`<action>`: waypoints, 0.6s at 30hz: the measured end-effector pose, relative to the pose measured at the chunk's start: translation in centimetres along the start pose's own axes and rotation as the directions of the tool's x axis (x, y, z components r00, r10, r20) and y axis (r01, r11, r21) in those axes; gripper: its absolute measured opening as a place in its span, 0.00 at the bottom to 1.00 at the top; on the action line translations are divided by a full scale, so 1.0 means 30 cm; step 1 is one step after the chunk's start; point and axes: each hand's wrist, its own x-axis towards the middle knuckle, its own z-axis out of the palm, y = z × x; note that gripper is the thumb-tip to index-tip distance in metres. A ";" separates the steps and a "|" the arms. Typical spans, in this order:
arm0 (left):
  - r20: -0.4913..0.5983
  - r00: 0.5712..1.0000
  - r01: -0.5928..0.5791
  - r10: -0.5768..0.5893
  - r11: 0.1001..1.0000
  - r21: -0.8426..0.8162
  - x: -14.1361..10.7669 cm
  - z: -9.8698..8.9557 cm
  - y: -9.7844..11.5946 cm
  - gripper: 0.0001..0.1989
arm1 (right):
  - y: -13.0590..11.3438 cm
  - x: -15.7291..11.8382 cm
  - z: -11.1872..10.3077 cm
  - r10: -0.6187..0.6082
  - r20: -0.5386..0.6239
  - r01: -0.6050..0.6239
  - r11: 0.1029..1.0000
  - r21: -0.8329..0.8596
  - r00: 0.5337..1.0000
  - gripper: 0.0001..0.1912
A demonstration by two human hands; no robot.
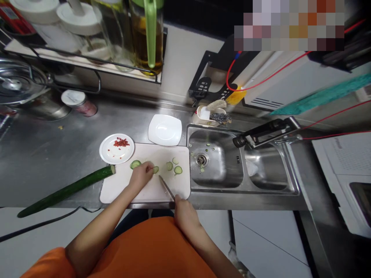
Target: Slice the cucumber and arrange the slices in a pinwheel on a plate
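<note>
My left hand (141, 174) is over the middle of the white cutting board (121, 193), its fingertips pinched at the edge of a thin cucumber slice (155, 170). My right hand (185, 214) is closed round the handle of a knife (166, 188) at the board's near edge. The blade slants up and left, its tip just below that slice. More cucumber slices (177, 170) lie on the right of the board, and a small overlapping group of slices (135, 165) sits beside my left hand. A long cut cucumber (69, 190) rests on the counter, its cut end touching the board's left edge.
A round plate (104, 153) with red bits stands at the board's upper left. Behind the board is a white square dish (165, 129). To the right, a double sink (223, 170) holds green scraps. A pot (34, 102), a jar (84, 106) and a bottle rack (116, 66) line the back.
</note>
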 end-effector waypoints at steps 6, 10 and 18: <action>-0.156 0.966 0.194 -0.206 0.977 -0.089 0.001 -0.125 -0.079 0.13 | 0.004 0.004 -0.006 0.000 0.022 -0.001 1.000 0.011 1.000 0.21; -0.210 0.938 0.277 -0.277 0.960 -0.031 0.007 -0.156 -0.130 0.11 | 0.002 0.005 -0.011 0.005 0.023 -0.006 1.000 0.009 1.000 0.22; -0.244 0.965 0.158 -0.099 0.960 0.233 -0.009 -0.143 -0.137 0.12 | 0.005 0.006 -0.003 0.004 0.020 -0.004 1.000 0.011 1.000 0.22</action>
